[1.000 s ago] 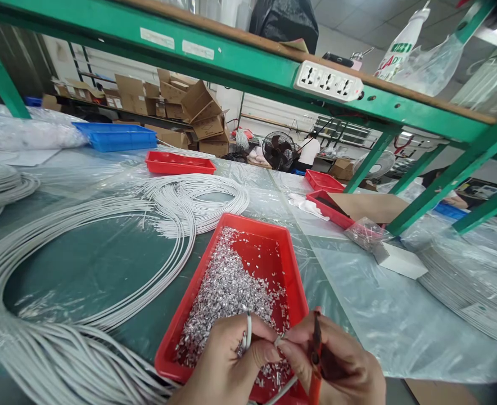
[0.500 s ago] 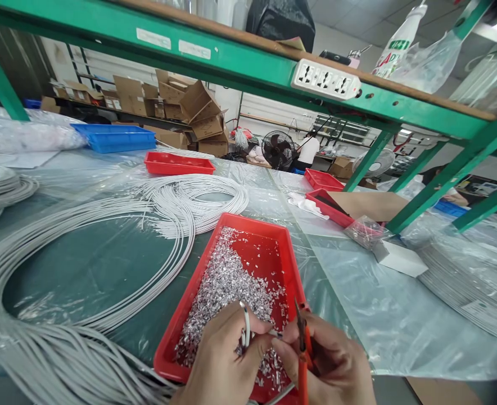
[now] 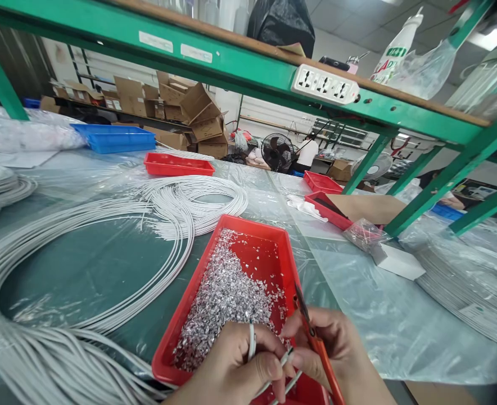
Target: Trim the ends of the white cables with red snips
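Over the near end of a red tray point(image 3: 293, 264) full of small silvery scraps point(image 3: 223, 287), my left hand point(image 3: 240, 365) pinches a thin white cable point(image 3: 252, 340), whose end loops up above the fingers. My right hand point(image 3: 333, 349) has orange-handled cutters point(image 3: 322, 354) lying across its palm, with the dark tips pointing up and away. Its thumb and forefinger are close to the dark-tipped cable end point(image 3: 288, 355) between the hands. Whether they touch the cable is hard to tell. Large coils of white cable point(image 3: 84, 211) lie to the left.
Further back are a blue tray point(image 3: 117, 138), a small red tray point(image 3: 179, 165) and a white glove point(image 3: 305, 207). A white box point(image 3: 398, 262) sits at the right. A green shelf frame point(image 3: 231, 62) with a power strip point(image 3: 325, 84) spans overhead. A person point(image 3: 307, 153) is far behind.
My left hand has moved slightly down and right, showing more of the cable end. The cutters in my right hand have tilted, their handles swinging to the right.
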`<action>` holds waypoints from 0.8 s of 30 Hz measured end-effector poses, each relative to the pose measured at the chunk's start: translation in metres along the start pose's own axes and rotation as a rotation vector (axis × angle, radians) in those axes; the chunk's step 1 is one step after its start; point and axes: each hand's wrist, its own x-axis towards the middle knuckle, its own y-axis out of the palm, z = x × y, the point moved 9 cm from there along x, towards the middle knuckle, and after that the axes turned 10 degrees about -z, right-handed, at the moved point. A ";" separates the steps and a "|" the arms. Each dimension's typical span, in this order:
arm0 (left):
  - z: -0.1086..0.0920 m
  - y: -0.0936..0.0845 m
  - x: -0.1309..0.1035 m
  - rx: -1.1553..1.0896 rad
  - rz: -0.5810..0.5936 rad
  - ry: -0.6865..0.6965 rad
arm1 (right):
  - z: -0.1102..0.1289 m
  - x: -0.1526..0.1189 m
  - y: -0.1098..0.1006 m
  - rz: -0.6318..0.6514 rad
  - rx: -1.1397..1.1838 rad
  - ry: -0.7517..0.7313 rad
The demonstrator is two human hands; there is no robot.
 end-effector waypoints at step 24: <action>0.013 -0.014 0.004 -0.308 0.112 0.028 | 0.037 -0.013 -0.044 -0.163 -0.466 -0.263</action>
